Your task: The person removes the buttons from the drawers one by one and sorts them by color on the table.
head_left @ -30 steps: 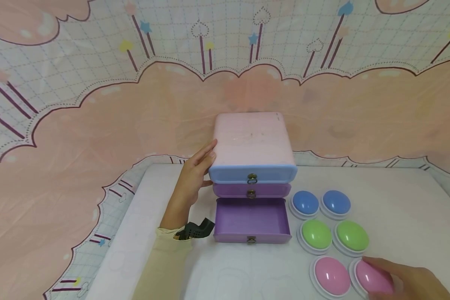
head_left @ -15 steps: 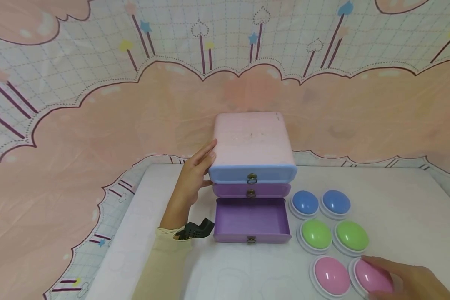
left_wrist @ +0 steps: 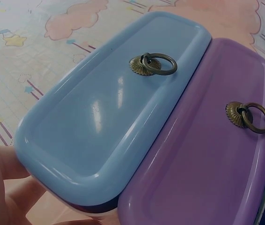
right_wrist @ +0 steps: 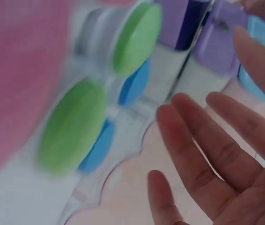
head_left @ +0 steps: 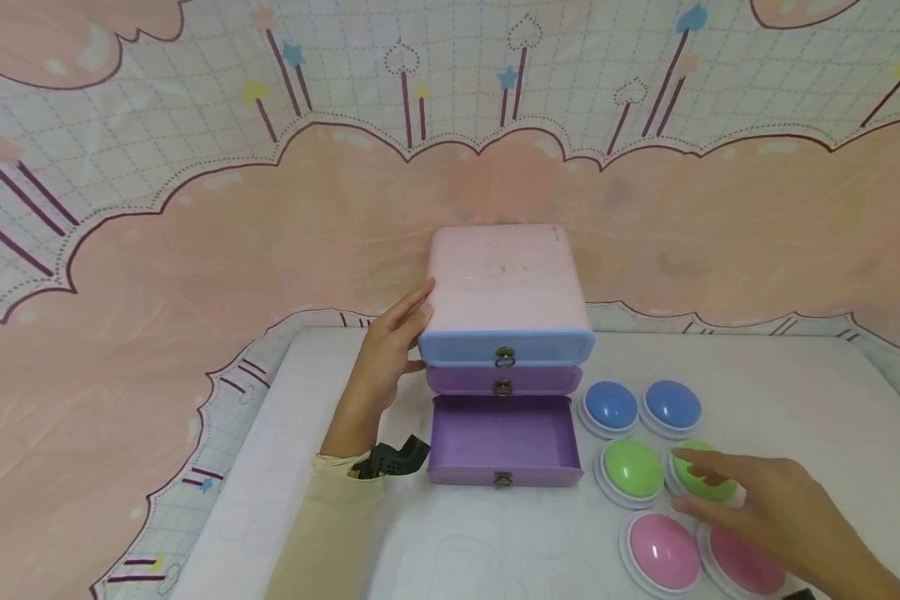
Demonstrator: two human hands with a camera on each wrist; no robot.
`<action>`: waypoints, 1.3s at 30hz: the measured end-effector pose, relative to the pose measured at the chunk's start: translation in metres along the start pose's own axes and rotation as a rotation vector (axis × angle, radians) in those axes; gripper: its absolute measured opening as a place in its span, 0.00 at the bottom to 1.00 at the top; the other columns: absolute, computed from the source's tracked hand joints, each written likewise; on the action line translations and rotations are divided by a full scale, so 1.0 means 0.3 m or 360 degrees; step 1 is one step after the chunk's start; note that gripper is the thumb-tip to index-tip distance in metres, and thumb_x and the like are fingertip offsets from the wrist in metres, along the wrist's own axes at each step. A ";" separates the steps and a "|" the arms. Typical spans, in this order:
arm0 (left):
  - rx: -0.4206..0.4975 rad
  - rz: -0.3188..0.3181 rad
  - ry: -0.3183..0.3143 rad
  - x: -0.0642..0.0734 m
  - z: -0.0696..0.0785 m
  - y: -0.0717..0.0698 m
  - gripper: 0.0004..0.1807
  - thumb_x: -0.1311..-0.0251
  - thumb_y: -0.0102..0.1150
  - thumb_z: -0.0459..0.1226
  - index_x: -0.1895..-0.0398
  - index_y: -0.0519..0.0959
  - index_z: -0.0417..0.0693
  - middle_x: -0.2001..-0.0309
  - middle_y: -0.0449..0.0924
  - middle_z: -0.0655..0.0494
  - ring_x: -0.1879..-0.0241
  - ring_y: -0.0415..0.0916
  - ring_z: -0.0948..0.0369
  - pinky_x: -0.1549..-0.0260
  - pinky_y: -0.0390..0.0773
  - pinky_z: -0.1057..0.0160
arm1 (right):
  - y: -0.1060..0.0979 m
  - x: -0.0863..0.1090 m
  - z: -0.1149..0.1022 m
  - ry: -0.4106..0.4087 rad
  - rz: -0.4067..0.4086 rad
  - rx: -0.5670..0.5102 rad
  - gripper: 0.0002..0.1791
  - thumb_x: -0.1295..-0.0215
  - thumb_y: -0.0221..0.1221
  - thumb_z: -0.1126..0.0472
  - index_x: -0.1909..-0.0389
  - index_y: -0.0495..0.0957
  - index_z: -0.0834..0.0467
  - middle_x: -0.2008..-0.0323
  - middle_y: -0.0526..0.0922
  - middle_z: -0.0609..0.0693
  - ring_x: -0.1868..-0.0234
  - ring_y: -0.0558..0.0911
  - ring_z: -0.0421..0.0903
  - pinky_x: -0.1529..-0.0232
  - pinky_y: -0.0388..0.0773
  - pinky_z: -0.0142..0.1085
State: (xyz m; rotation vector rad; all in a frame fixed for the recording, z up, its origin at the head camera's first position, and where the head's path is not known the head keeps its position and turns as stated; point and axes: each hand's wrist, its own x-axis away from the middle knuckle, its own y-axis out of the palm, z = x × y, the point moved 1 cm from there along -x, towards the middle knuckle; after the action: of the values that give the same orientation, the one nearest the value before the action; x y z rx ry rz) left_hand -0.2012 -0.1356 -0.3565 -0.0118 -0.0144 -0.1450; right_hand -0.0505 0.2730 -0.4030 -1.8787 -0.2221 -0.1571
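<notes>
A small drawer cabinet with a pink top stands mid-table. Its blue drawer front and the purple one below carry brass ring pulls. The lowest purple drawer is pulled out and has nothing in it. My left hand rests with extended fingers against the cabinet's left side. My right hand, fingers spread and holding nothing, hovers over the right green dome button and partly covers it. Beneath the wrist is the right pink dome button; the left pink one sits beside it.
Two blue dome buttons stand farthest back, right of the cabinet, with another green one in front of them. All have white bases on the white table. A printed cloth hangs behind.
My right hand has let go of the right pink button and moved up and forward over the right green one. My left hand and the cabinet have stayed put.
</notes>
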 end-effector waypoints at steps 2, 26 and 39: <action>-0.0002 0.0003 0.0002 0.001 0.001 -0.001 0.25 0.25 0.54 0.47 0.27 0.70 0.71 0.20 0.56 0.69 0.27 0.65 0.42 0.45 0.73 0.28 | -0.006 -0.017 -0.058 -0.0157 0.0106 -0.0006 0.34 0.47 0.69 0.30 0.43 0.85 0.43 0.67 0.86 0.34 0.63 0.80 0.38 0.63 0.82 0.39; -0.0019 0.0006 0.0024 -0.007 -0.010 -0.006 0.25 0.26 0.55 0.48 0.27 0.71 0.72 0.21 0.57 0.69 0.26 0.63 0.41 0.46 0.73 0.26 | 0.098 -0.209 -0.298 -0.0749 0.0115 -0.0281 0.15 0.43 0.72 0.41 0.61 0.90 0.46 0.80 0.77 0.30 0.77 0.69 0.28 0.77 0.69 0.27; -0.0031 0.0006 0.0011 -0.010 -0.016 -0.007 0.24 0.25 0.54 0.48 0.27 0.71 0.73 0.21 0.58 0.69 0.27 0.64 0.42 0.46 0.74 0.27 | 0.097 -0.216 -0.310 -0.0756 0.0042 -0.0369 0.09 0.41 0.72 0.47 0.79 0.87 0.39 0.80 0.82 0.27 0.78 0.70 0.28 0.77 0.69 0.27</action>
State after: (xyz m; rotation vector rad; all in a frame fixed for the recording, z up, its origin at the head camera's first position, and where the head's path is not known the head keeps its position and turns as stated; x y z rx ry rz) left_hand -0.2044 -0.1374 -0.3613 -0.0311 -0.0059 -0.1413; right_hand -0.1068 0.1709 -0.4149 -2.1284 -0.5202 0.2988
